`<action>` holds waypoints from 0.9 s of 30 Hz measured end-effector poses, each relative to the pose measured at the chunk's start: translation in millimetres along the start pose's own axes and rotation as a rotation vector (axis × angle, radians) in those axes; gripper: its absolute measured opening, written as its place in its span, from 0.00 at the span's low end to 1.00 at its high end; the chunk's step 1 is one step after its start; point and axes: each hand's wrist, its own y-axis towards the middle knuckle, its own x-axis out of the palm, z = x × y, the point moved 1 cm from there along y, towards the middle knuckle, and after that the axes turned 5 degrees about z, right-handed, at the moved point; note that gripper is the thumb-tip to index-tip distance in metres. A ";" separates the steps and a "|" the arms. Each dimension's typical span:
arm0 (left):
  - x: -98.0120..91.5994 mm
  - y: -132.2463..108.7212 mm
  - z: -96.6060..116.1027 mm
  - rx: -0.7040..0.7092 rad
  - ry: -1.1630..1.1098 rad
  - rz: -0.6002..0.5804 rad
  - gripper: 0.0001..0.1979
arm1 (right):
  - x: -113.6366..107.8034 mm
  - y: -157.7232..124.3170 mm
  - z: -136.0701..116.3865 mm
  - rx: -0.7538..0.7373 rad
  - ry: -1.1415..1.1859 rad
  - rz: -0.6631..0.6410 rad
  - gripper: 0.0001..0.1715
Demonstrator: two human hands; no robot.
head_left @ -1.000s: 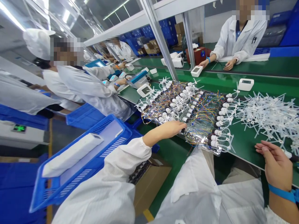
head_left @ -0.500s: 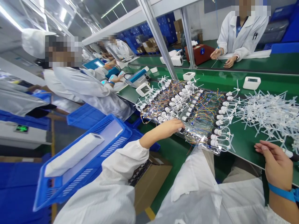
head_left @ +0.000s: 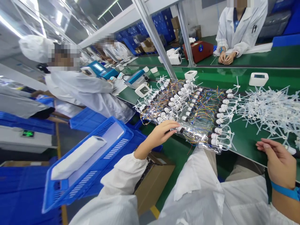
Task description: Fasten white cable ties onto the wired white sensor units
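Note:
My left hand [head_left: 161, 132] pinches a small black-and-white cylindrical part [head_left: 180, 129] at the near edge of a silvery plastic sheet [head_left: 201, 140] covered with several such parts and coloured wires [head_left: 199, 109]. Over the green table's front edge [head_left: 248, 150] my right hand [head_left: 278, 162] is curled, and a white-tipped part [head_left: 290, 150] pokes out from its far side. It wears a blue wrist strap [head_left: 284, 191].
A heap of white plastic tube pieces [head_left: 272, 109] lies at the right. White devices [head_left: 258, 78] ride the green belt behind. Co-workers in white coats sit left and opposite. A blue crate [head_left: 91, 159] with a white block and a cardboard box [head_left: 153, 184] stand left of my knees.
My left hand has closed on a cylindrical part at the sheet's near edge and drawn it slightly toward me. My right hand has barely moved. The view shifted a little.

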 end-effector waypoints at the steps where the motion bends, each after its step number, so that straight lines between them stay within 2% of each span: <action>1: -5.5 -6.6 5.9 -0.088 -0.002 0.096 0.10 | 0.3 -0.5 -0.5 0.001 0.003 0.003 0.20; 3: -11.3 -23.1 14.0 -0.293 -0.009 0.304 0.10 | 1.2 -1.2 -1.5 0.002 0.008 0.009 0.20; 5: -6.9 -41.5 15.7 -0.489 -0.032 0.487 0.13 | 2.1 -1.6 -2.0 0.001 0.011 0.012 0.20; 9: 26.8 -70.6 3.5 -0.754 -0.142 0.682 0.10 | 2.5 -1.1 -1.0 -0.011 -0.003 0.008 0.19; 11: 45.5 -77.3 -3.3 -0.809 -0.207 0.735 0.14 | 1.8 -0.2 -0.1 -0.023 -0.011 0.005 0.19; 13: 58.1 -78.4 -4.1 -0.801 -0.213 0.772 0.18 | 0.8 0.8 1.0 -0.035 -0.019 0.006 0.18; 16: 60.6 -72.4 10.3 -0.662 0.039 0.845 0.17 | -0.1 2.2 2.6 -0.036 -0.023 0.010 0.19; 18: 56.1 -65.4 25.7 -0.512 0.244 0.821 0.09 | 0.0 2.4 3.4 -0.029 -0.019 0.008 0.19; 20: 52.6 -58.3 37.4 -0.436 0.303 0.699 0.06 | 0.3 1.9 3.4 -0.027 -0.009 0.010 0.20; 23: 53.9 -52.0 39.1 -0.524 0.242 0.522 0.13 | 1.0 0.1 0.8 -0.020 -0.016 0.020 0.20; 27: 63.5 -52.2 23.8 -0.651 0.239 0.459 0.23 | 2.1 -2.4 -5.5 -0.002 -0.031 0.021 0.19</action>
